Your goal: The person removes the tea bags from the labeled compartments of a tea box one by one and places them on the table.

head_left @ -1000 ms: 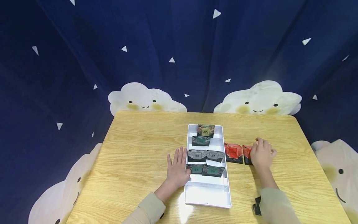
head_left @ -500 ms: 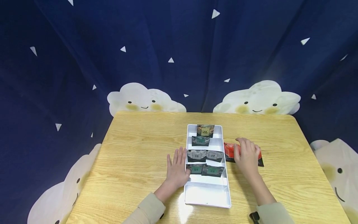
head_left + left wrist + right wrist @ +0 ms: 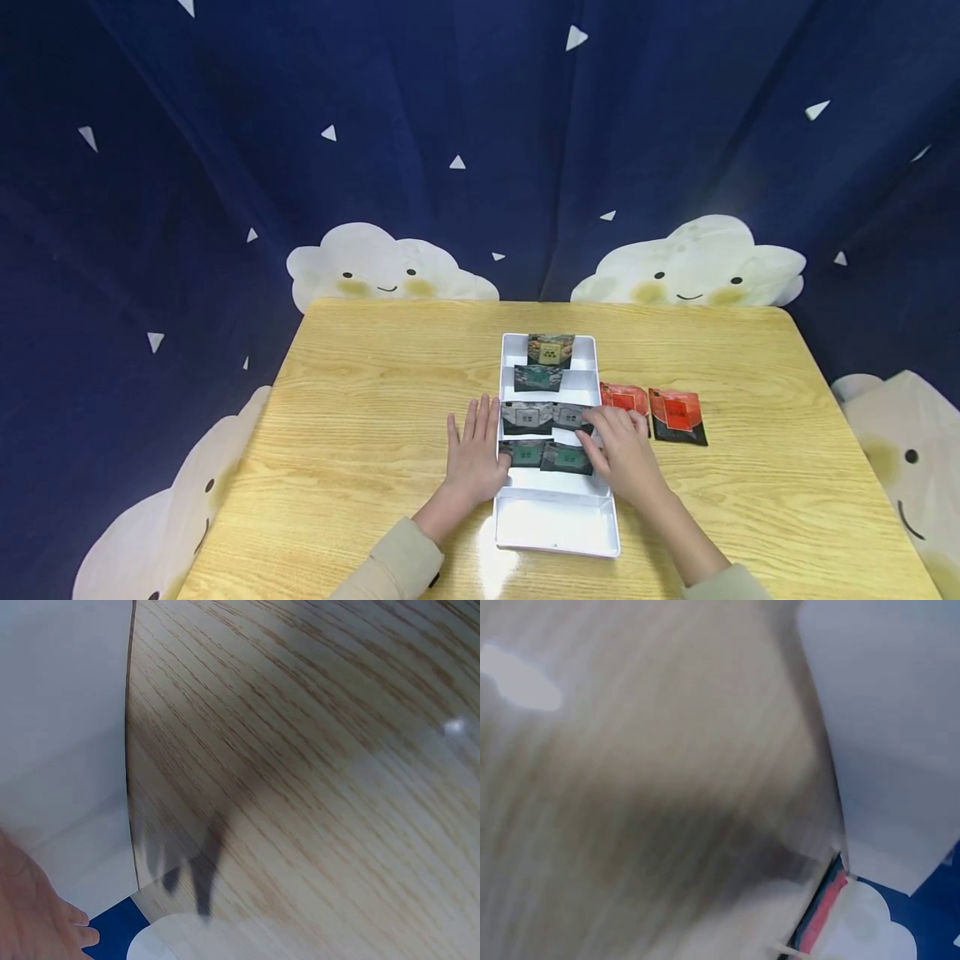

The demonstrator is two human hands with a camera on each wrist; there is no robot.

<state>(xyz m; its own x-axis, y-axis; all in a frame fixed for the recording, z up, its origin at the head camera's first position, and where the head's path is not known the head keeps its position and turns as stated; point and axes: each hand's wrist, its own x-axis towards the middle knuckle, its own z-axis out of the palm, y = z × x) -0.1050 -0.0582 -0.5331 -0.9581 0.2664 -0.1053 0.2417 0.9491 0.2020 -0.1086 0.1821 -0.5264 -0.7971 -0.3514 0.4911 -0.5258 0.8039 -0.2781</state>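
A white divided tray (image 3: 557, 523) lies lengthwise on the table, with small flat sachets in its upper compartments. My left hand (image 3: 474, 458) rests along the tray's left side, fingers straight, thumb over the rim beside a green-labelled sachet (image 3: 527, 453). My right hand (image 3: 628, 454) reaches over the right rim. Its fingertips are at the right grey sachet (image 3: 567, 416), thumb and forefinger apart; another green-labelled sachet (image 3: 566, 458) lies just below the thumb. Two red-and-black sachets lie on the table; the left one (image 3: 621, 397) is partly hidden by the right hand, the right one (image 3: 677, 415) is fully visible.
A second grey sachet (image 3: 527, 417) is in the same row. Farther up are a dark green sachet (image 3: 537, 378) and a yellow-labelled one (image 3: 550, 351). The wooden table (image 3: 375, 367) meets a dark blue curtain (image 3: 420, 100) at its back edge.
My right hand has moved left, from the right red sachet across the left one to the tray's right rim, uncovering the right red sachet. The left hand has stayed in place.
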